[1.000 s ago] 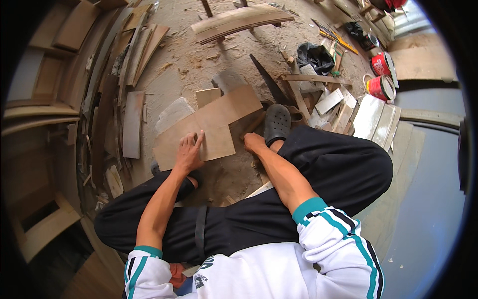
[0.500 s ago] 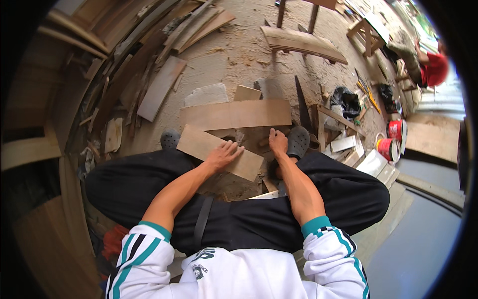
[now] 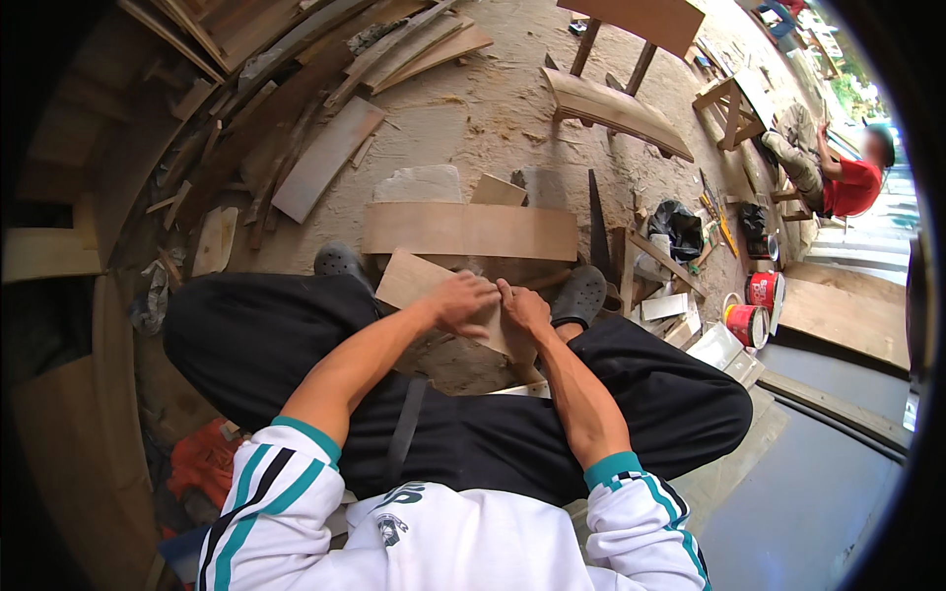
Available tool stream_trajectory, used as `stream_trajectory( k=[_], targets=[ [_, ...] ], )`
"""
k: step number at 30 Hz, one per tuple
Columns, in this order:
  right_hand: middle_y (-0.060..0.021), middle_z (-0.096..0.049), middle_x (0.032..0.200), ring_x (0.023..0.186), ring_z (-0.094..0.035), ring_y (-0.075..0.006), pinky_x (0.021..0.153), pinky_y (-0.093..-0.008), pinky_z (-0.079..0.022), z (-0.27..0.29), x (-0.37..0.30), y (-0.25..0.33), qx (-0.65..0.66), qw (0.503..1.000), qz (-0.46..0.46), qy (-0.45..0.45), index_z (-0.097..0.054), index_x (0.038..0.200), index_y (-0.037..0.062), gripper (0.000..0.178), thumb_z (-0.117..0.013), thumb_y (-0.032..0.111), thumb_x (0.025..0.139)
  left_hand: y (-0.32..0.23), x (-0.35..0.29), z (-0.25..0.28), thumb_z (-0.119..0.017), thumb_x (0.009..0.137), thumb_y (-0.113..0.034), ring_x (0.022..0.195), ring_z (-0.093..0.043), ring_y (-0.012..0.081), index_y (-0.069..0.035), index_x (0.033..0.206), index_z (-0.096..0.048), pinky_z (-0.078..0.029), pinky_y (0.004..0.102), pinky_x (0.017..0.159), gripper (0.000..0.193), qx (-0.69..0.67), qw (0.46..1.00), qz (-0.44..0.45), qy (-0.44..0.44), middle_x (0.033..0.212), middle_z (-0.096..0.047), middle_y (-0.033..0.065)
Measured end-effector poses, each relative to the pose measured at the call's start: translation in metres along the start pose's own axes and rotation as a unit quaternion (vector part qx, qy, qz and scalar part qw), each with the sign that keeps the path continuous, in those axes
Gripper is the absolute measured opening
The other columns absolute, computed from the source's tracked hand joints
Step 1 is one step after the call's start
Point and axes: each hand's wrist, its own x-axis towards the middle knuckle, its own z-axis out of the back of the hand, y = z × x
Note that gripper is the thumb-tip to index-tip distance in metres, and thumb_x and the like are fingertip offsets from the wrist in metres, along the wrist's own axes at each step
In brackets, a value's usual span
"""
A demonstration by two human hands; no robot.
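Note:
A short light-brown board (image 3: 402,280) lies slanted between my knees. My left hand (image 3: 461,305) rests over its upper face, with the fingers stretched out towards the right. Close against those fingertips is my right hand (image 3: 526,309), its fingers curled and pinched at the board's right end. Whatever that pinch may hold is too small to tell. Just beyond, a longer plywood strip (image 3: 468,229) lies crosswise between my two grey clogs. Behind the strip sit a small wood offcut (image 3: 499,190) and a pale flat slab (image 3: 418,183).
A handsaw (image 3: 597,217) stands blade up beside my right clog (image 3: 581,295). Scrap planks (image 3: 330,163) pile up at left. A wooden bench (image 3: 619,110) stands ahead. Red tins (image 3: 746,323) and a black plastic bag (image 3: 676,229) are at right. Another person in red (image 3: 853,187) sits far right.
My right hand has moved left and now meets the left fingertips at the board. My left hand has shifted right along it. The view has tilted slightly.

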Motion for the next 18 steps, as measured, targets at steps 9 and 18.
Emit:
stream_trajectory(
  k=[9,18],
  targets=[
    [-0.0211,-0.069,0.079,0.077,-0.067,-0.0415,0.069,-0.0510,-0.052,-0.012,-0.016,-0.001,-0.106,0.988,0.074,-0.084,-0.070,0.081,0.0051,0.060,-0.043,0.056,0.096,0.110,-0.044,0.010,-0.071,0.078,-0.054,0.137,-0.031,0.0402,-0.003,0.144,-0.035,-0.030,0.0509,0.110,0.092,0.060,0.686,0.689,-0.224,0.150,-0.031,0.0217],
    [-0.0185,-0.064,0.099,0.099,-0.060,-0.0369,0.084,-0.0438,-0.048,-0.015,0.019,-0.007,-0.011,0.960,0.159,-0.230,-0.066,0.093,0.0045,0.032,-0.070,0.034,0.082,0.135,-0.111,0.003,-0.078,0.072,-0.051,0.126,-0.048,0.0371,0.006,0.132,-0.050,-0.040,0.0436,0.103,0.087,-0.194,0.588,0.751,-0.229,0.132,-0.054,0.0214]
  ],
)
